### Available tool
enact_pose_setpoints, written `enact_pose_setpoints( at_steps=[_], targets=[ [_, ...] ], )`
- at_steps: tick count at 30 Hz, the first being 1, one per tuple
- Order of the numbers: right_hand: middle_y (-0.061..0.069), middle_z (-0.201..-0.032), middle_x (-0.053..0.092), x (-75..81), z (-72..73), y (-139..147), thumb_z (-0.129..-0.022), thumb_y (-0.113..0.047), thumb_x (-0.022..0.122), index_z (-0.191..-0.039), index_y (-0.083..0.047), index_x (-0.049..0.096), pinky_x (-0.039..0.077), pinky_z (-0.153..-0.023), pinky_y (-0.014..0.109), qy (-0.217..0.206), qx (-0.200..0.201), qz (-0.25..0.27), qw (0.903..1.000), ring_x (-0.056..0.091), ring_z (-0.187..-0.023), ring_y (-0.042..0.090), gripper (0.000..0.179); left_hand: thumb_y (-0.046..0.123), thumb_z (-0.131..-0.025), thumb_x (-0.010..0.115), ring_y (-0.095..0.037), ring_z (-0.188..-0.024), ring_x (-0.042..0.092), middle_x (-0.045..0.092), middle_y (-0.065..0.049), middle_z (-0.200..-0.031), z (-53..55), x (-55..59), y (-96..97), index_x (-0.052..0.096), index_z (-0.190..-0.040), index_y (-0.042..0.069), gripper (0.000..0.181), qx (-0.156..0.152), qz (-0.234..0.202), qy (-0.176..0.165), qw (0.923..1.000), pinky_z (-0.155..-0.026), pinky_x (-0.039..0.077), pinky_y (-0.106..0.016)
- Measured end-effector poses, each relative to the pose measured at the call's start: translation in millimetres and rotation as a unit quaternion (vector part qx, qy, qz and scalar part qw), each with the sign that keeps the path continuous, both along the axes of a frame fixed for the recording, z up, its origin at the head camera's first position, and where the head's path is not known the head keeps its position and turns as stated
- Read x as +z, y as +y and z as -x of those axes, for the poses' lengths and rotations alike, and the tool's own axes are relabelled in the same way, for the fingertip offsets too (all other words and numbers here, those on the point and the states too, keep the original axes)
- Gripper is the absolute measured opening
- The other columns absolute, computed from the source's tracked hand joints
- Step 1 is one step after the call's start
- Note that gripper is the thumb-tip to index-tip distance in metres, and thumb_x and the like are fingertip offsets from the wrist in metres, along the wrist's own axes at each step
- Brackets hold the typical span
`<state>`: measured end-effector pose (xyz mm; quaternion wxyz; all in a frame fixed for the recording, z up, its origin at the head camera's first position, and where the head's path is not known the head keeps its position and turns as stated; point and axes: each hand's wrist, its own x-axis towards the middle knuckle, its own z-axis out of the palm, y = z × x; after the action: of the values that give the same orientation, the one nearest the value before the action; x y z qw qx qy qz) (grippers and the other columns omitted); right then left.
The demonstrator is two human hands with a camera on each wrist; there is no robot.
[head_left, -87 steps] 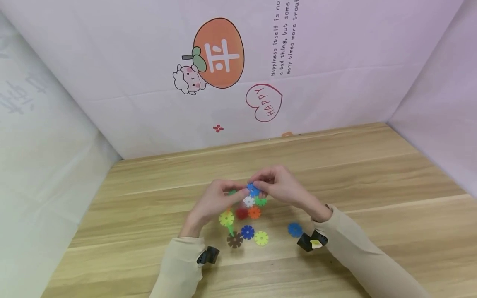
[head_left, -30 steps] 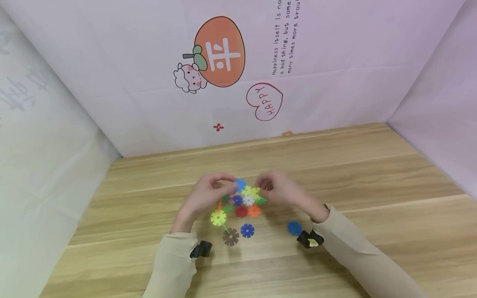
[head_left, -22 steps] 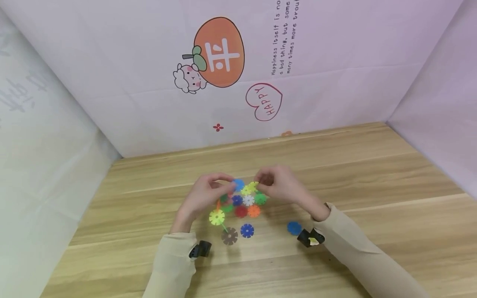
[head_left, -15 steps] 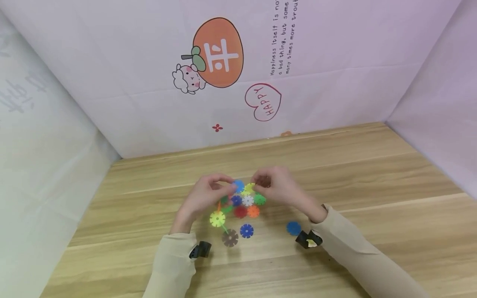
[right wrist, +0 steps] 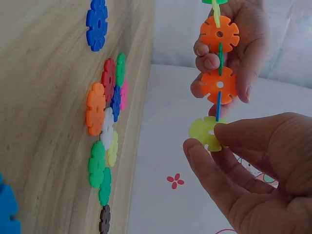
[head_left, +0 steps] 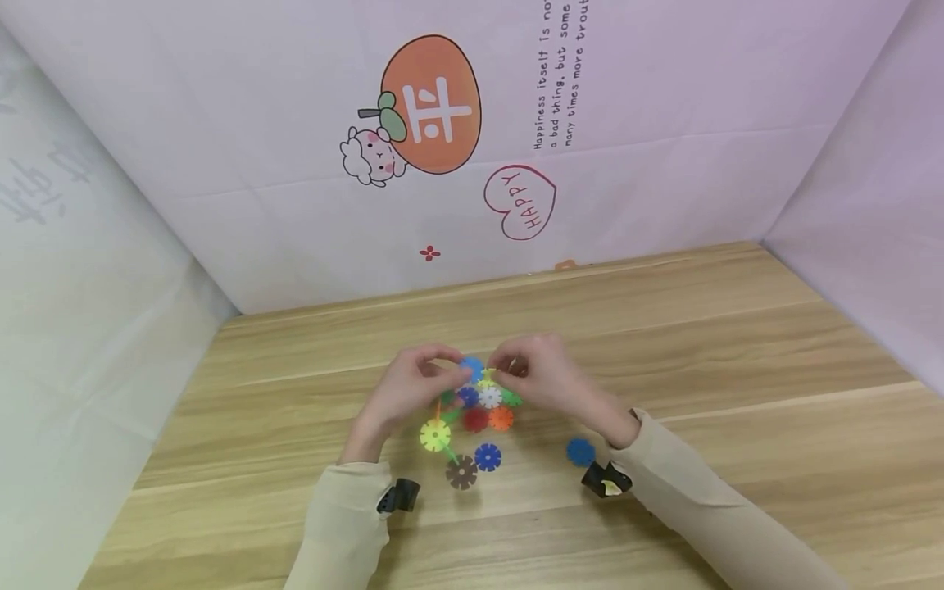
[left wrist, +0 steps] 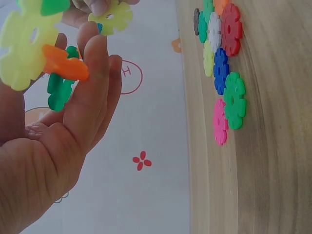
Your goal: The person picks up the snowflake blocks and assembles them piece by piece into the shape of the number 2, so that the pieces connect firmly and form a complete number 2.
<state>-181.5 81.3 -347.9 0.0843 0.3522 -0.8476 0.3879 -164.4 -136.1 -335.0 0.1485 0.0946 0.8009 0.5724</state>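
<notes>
My left hand (head_left: 406, 389) holds a chain of notched plastic snowflake discs, its fingers curled behind them. In the right wrist view, the chain shows an orange disc (right wrist: 220, 34), a green disc seen edge-on, a second orange disc (right wrist: 219, 86) and an edge-on blue disc (right wrist: 218, 105). A yellow disc (head_left: 435, 435) and a brown disc (head_left: 462, 473) dangle from the chain below the hand. Between thumb and index finger, my right hand (right wrist: 263, 170) pinches a yellow disc (right wrist: 202, 132). Its upper edge meets the lower edge of the blue disc.
Loose discs lie on the wooden table (head_left: 664, 328) beneath the hands, among them red (head_left: 475, 420), orange (head_left: 501, 419) and white (head_left: 490, 397). Nearer me is a dark blue disc (head_left: 487, 457). A lighter blue disc (head_left: 580, 452) lies by the right wrist. Printed cloth walls surround the table.
The yellow disc that lay at the front of the table is now in my right hand. Over the last second that hand has moved left, bringing the disc to the chain's blue disc.
</notes>
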Motion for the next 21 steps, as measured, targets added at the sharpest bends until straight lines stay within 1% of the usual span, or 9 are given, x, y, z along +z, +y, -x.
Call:
enact_pose_setpoints(
  at_steps=[6, 10, 12, 15, 19, 21],
  targets=[
    [0.006, -0.077, 0.07, -1.0, -1.1, -2.5, -0.081, 0.002, 0.072, -0.083, -0.002, 0.072, 0.052, -0.059, 0.018, 0.041, 0.002, 0.001, 0.9991, 0.063, -0.064, 0.011, 0.005, 0.023, -0.088, 0.071, -0.036, -0.079, 0.068, 0.07, -0.017, -0.09, -0.7, 0.1, 0.1, 0.061, -0.121, 0.005, 0.039, 0.004, 0.0, -0.006, 1.0, -0.076, 0.055, -0.045],
    [0.004, -0.074, 0.069, -2.0, -1.3, -3.2, -0.079, 0.003, 0.073, -0.08, -0.002, 0.072, 0.051, -0.058, 0.017, 0.052, -0.003, 0.005, 0.9986, 0.061, -0.063, 0.01, 0.006, 0.023, -0.088, 0.071, -0.036, -0.082, 0.069, 0.07, -0.019, -0.095, -0.9, 1.1, -0.1, 0.062, -0.122, 0.004, 0.04, 0.004, -0.001, -0.007, 1.0, -0.079, 0.054, -0.051],
    [0.004, -0.074, 0.069, -2.2, -1.9, -3.6, -0.078, 0.004, 0.074, -0.079, -0.002, 0.073, 0.051, -0.058, 0.017, 0.056, -0.004, 0.009, 0.9984, 0.061, -0.062, 0.009, 0.006, 0.02, -0.088, 0.07, -0.036, -0.083, 0.069, 0.07, -0.022, -0.098, -0.9, 1.6, 0.1, 0.062, -0.122, 0.002, 0.039, 0.003, -0.005, -0.005, 1.0, -0.079, 0.054, -0.05],
    [0.005, -0.073, 0.069, -2.8, -2.8, -4.2, -0.077, 0.005, 0.074, -0.077, -0.003, 0.073, 0.051, -0.058, 0.016, 0.065, -0.006, 0.02, 0.9976, 0.062, -0.062, 0.009, 0.008, 0.016, -0.088, 0.07, -0.037, -0.084, 0.069, 0.069, -0.023, -0.101, -1.2, 2.6, 0.5, 0.063, -0.12, 0.0, 0.037, 0.006, -0.011, -0.005, 0.9999, -0.077, 0.055, -0.047],
    [0.006, -0.072, 0.069, -3.3, -4.4, -5.3, -0.075, 0.006, 0.075, -0.076, -0.002, 0.073, 0.051, -0.057, 0.015, 0.084, -0.006, 0.036, 0.9958, 0.062, -0.061, 0.01, 0.009, 0.014, -0.087, 0.071, -0.036, -0.083, 0.069, 0.069, -0.022, -0.101, -2.0, 3.8, 0.8, 0.064, -0.118, 0.0, 0.034, 0.014, -0.012, -0.005, 0.9998, -0.076, 0.056, -0.045],
    [0.006, -0.071, 0.068, -3.3, -5.1, -5.8, -0.074, 0.007, 0.076, -0.075, -0.002, 0.073, 0.05, -0.056, 0.015, 0.095, -0.006, 0.04, 0.9946, 0.061, -0.06, 0.01, 0.009, 0.014, -0.087, 0.071, -0.036, -0.083, 0.069, 0.07, -0.022, -0.1, -2.0, 3.8, 0.9, 0.065, -0.117, 0.0, 0.033, 0.016, -0.008, -0.002, 0.9998, -0.076, 0.055, -0.046]
  ],
)
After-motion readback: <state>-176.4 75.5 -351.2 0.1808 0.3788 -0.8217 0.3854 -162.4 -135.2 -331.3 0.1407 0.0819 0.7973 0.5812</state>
